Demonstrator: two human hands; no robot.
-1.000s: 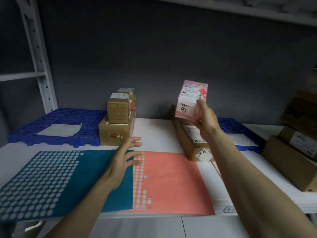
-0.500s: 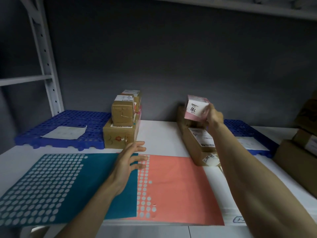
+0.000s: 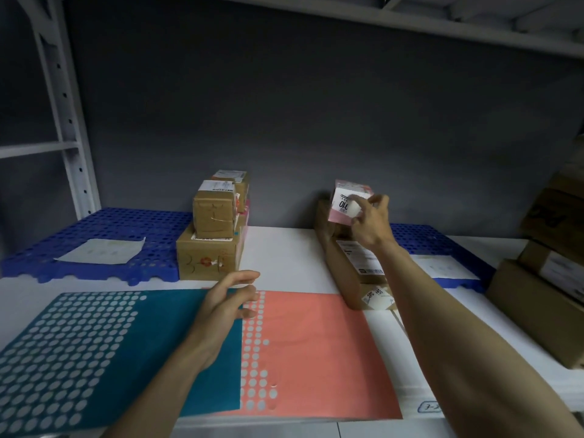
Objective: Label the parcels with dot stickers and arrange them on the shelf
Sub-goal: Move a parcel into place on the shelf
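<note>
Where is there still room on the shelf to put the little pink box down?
Bare white shelf lies between the stacked brown parcels and the long brown parcel. The blue mat also has room behind its paper. The right side is crowded with big boxes.

Premises: parcel storeroom or small stockroom. Evidence: white metal racking with a perforated upright [image 3: 68,121] and an upper shelf [image 3: 410,17] overhead; taped cardboard parcels [image 3: 211,235] bearing printed shipping labels, stacked on a white shelf [image 3: 284,251]; blue perforated plastic pallets [image 3: 120,229]; further cartons [image 3: 543,279] at right; bare grey wall [image 3: 316,105].
</note>
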